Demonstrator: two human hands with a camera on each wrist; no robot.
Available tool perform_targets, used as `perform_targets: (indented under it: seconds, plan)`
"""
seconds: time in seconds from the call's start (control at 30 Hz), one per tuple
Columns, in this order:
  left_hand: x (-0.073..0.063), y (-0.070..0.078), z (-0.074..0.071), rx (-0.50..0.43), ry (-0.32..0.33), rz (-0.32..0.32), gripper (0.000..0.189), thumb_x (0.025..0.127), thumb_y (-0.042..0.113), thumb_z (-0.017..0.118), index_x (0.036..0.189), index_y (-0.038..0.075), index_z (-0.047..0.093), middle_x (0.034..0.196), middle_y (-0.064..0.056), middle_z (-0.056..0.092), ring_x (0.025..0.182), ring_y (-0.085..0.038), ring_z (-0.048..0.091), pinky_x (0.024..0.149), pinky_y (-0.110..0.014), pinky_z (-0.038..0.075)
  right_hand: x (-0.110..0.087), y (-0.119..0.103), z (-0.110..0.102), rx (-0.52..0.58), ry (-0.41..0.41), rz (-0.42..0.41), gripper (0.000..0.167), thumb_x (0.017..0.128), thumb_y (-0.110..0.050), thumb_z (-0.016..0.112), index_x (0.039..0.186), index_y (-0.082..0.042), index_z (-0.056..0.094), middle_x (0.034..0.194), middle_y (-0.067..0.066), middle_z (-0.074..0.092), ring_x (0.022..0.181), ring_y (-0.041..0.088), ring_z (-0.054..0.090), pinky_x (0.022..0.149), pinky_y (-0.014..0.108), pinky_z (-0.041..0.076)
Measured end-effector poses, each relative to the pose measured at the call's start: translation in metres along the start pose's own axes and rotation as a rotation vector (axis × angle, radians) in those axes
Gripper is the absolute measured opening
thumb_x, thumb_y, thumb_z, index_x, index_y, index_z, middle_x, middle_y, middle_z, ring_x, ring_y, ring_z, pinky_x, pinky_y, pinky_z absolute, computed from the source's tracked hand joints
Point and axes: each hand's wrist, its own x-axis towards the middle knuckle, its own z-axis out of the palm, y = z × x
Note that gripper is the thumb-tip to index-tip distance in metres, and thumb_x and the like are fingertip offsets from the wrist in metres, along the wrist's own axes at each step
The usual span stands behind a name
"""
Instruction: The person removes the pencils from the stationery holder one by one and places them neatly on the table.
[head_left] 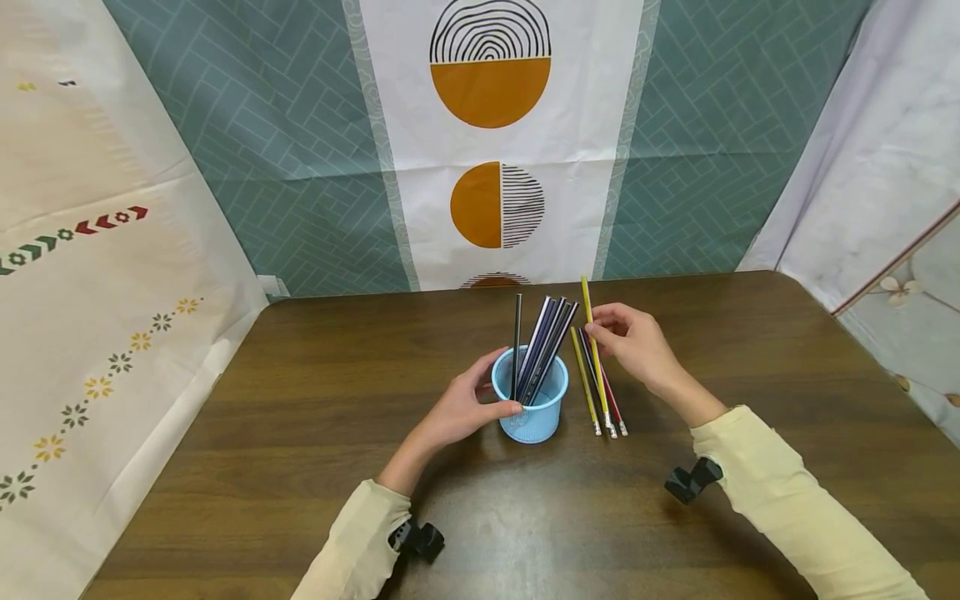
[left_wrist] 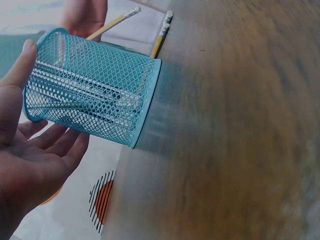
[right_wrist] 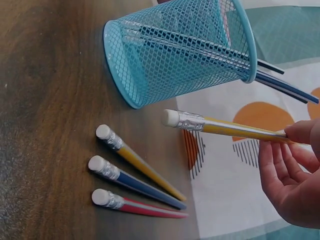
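A light-blue mesh pencil cup (head_left: 531,427) stands upright on the table, several dark pencils (head_left: 551,343) leaning inside it. My left hand (head_left: 467,403) holds the cup near its rim, thumb on the near side and fingers round the far side. To the right of the cup, my right hand (head_left: 636,343) pinches a yellow pencil (right_wrist: 240,131), its white eraser end pointing down and raised off the table in the right wrist view. Beneath it lie another yellow pencil (right_wrist: 152,172), a dark blue pencil (right_wrist: 147,190) and a red pencil (right_wrist: 150,208), side by side.
The brown wooden table (head_left: 315,450) ends at a patterned cloth backdrop (head_left: 300,167). Light cloths (head_left: 97,333) hang at both sides. A black strap mount sits on each wrist, the left mount (head_left: 417,540) close above the tabletop.
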Motion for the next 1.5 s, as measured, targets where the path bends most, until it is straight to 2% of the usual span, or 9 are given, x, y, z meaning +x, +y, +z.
perform_targets:
  seconds: [0.07, 0.2, 0.33, 0.57, 0.67, 0.83, 1.1, 1.37, 1.5]
  plan:
    - [0.002, -0.011, 0.000, 0.007, 0.002, -0.004, 0.078, 0.081, -0.003, 0.074, 0.147, -0.003, 0.033, 0.140, -0.023, 0.046, 0.121, -0.037, 0.050, 0.100, -0.048, 0.042, 0.001, 0.002, 0.000, 0.003, -0.002, 0.003, 0.027, 0.094, -0.006, 0.062, 0.116, 0.009, 0.059, 0.096, 0.019, 0.064, 0.082, 0.030, 0.060, 0.067, 0.035, 0.057]
    - [0.002, -0.016, 0.001, 0.008, 0.004, 0.002, 0.077, 0.083, 0.003, 0.075, 0.148, 0.001, 0.033, 0.141, -0.020, 0.046, 0.122, -0.035, 0.050, 0.100, -0.047, 0.042, 0.001, 0.006, 0.000, 0.008, -0.010, 0.017, 0.028, 0.094, -0.006, 0.062, 0.117, 0.010, 0.059, 0.097, 0.020, 0.064, 0.082, 0.031, 0.060, 0.065, 0.030, 0.056]
    - [0.002, -0.017, 0.000, 0.003, 0.005, 0.023, 0.076, 0.083, 0.007, 0.076, 0.147, 0.003, 0.036, 0.139, -0.018, 0.048, 0.122, -0.032, 0.051, 0.101, -0.045, 0.042, 0.002, 0.008, 0.000, 0.018, -0.016, 0.033, 0.031, 0.094, -0.006, 0.062, 0.118, 0.012, 0.058, 0.099, 0.021, 0.063, 0.084, 0.028, 0.060, 0.066, 0.029, 0.056]
    - [0.001, -0.015, 0.000, 0.003, 0.011, 0.036, 0.077, 0.082, 0.015, 0.078, 0.146, 0.003, 0.037, 0.138, -0.016, 0.050, 0.122, -0.030, 0.052, 0.101, -0.043, 0.042, 0.003, 0.014, -0.001, 0.028, -0.041, 0.056, 0.029, 0.094, -0.007, 0.063, 0.116, 0.011, 0.059, 0.099, 0.021, 0.063, 0.087, 0.034, 0.060, 0.067, 0.034, 0.057]
    - [0.001, -0.015, 0.000, 0.005, 0.009, 0.032, 0.078, 0.082, 0.017, 0.079, 0.147, 0.004, 0.037, 0.139, -0.016, 0.049, 0.122, -0.031, 0.051, 0.101, -0.043, 0.042, 0.003, 0.017, -0.001, 0.026, -0.055, 0.071, 0.028, 0.094, -0.007, 0.062, 0.115, 0.011, 0.059, 0.099, 0.020, 0.064, 0.085, 0.029, 0.060, 0.066, 0.032, 0.057]
    - [0.001, -0.015, 0.000, 0.001, 0.005, 0.020, 0.076, 0.083, 0.012, 0.077, 0.147, 0.004, 0.036, 0.140, -0.016, 0.048, 0.123, -0.031, 0.051, 0.101, -0.043, 0.042, 0.002, 0.023, -0.001, 0.016, -0.072, 0.093, 0.028, 0.094, -0.008, 0.063, 0.116, 0.011, 0.059, 0.101, 0.021, 0.064, 0.081, 0.018, 0.060, 0.064, 0.025, 0.055]
    - [0.003, -0.015, 0.000, 0.000, -0.002, 0.009, 0.077, 0.083, -0.001, 0.074, 0.148, -0.002, 0.032, 0.142, -0.023, 0.044, 0.124, -0.037, 0.049, 0.102, -0.047, 0.041, 0.003, 0.029, -0.004, -0.010, -0.096, 0.098, 0.030, 0.093, -0.010, 0.064, 0.114, 0.011, 0.059, 0.100, 0.021, 0.065, 0.081, 0.020, 0.059, 0.063, 0.027, 0.054]
    - [-0.006, 0.021, -0.001, 0.006, -0.007, 0.001, 0.071, 0.084, -0.001, 0.072, 0.144, -0.008, 0.035, 0.138, -0.026, 0.047, 0.122, -0.040, 0.049, 0.102, -0.048, 0.041, 0.006, 0.040, -0.006, -0.030, -0.096, 0.105, 0.028, 0.093, -0.009, 0.064, 0.112, 0.012, 0.059, 0.098, 0.019, 0.065, 0.078, 0.019, 0.059, 0.062, 0.028, 0.055]
    - [-0.007, 0.022, 0.000, 0.010, -0.006, -0.007, 0.071, 0.084, -0.002, 0.072, 0.144, -0.007, 0.035, 0.139, -0.025, 0.046, 0.123, -0.039, 0.049, 0.102, -0.048, 0.040, 0.008, 0.046, -0.008, -0.033, -0.099, 0.118, 0.028, 0.094, -0.007, 0.062, 0.113, 0.013, 0.058, 0.100, 0.020, 0.064, 0.077, 0.016, 0.059, 0.062, 0.028, 0.055]
